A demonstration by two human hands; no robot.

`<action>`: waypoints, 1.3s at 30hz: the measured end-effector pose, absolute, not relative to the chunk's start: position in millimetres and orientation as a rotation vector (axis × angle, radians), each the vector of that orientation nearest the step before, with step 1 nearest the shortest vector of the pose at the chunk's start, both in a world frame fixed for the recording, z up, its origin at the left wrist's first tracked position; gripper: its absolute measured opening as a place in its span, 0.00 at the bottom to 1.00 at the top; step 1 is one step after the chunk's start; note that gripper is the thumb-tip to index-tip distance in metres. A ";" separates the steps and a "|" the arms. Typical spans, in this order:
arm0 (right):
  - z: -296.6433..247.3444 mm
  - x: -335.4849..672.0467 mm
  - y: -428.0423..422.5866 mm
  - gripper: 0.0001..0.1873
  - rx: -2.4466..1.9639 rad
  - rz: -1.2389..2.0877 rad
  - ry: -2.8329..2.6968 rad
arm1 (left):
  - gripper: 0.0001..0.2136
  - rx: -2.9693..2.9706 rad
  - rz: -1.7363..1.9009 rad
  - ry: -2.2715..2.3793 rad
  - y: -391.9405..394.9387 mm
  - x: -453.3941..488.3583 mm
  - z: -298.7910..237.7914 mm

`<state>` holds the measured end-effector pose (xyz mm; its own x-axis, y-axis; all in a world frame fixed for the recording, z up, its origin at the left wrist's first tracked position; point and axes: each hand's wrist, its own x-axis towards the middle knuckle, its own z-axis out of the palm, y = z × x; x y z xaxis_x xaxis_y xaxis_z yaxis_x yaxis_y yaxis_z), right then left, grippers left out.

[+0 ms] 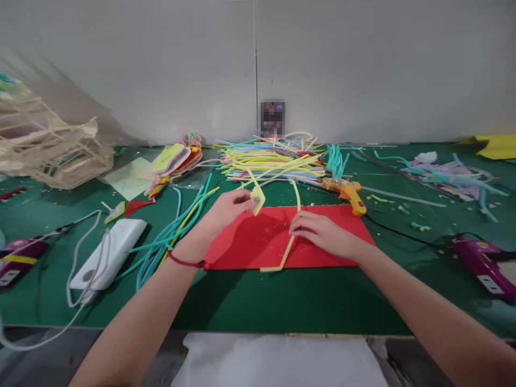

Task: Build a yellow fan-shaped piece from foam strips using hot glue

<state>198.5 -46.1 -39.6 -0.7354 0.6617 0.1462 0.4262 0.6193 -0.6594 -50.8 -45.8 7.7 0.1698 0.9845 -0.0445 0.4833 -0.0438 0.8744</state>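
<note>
My left hand [234, 207] is pinching a folded strip [258, 200] mid-frame, right hand [322, 234] rests on the long strip [285, 253] running top-to-bottom over the red sheet [250, 242], grip unclear.

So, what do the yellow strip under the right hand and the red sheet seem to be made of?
Yellow strip: probably soft foam, matte; it bends without creasing. Red sheet: likely felt or foam sheet, matte, lying flat with no shine.

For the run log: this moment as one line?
left hand: pinches yellow piece | right hand: on yellow strip, over red sheet | glue gun: beyond sheet
</note>
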 end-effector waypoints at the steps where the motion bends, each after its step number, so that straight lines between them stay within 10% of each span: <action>1: -41.5 198.4 -40.6 0.10 -0.911 0.898 -2.428 | 0.11 1.660 0.742 1.406 -45.0 -50.4 5.0; 10: -50.6 186.7 -21.5 0.05 -1.139 1.231 -2.150 | 0.09 1.767 0.441 1.169 -25.8 -41.4 -14.8; 24: -51.4 200.3 -22.1 0.08 -1.117 0.636 -2.167 | 0.09 1.989 0.203 1.108 0.1 -40.2 -2.4; 39: -48.4 191.6 -33.2 0.13 -0.873 0.764 -2.579 | 0.13 2.023 0.262 1.210 -6.4 -51.3 26.7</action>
<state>191.6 -33.2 -48.4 -0.7651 0.6328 0.1192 0.4658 0.6717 -0.5761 -51.3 -6.4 26.7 0.5316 0.8246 -0.1936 0.6710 -0.2706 0.6903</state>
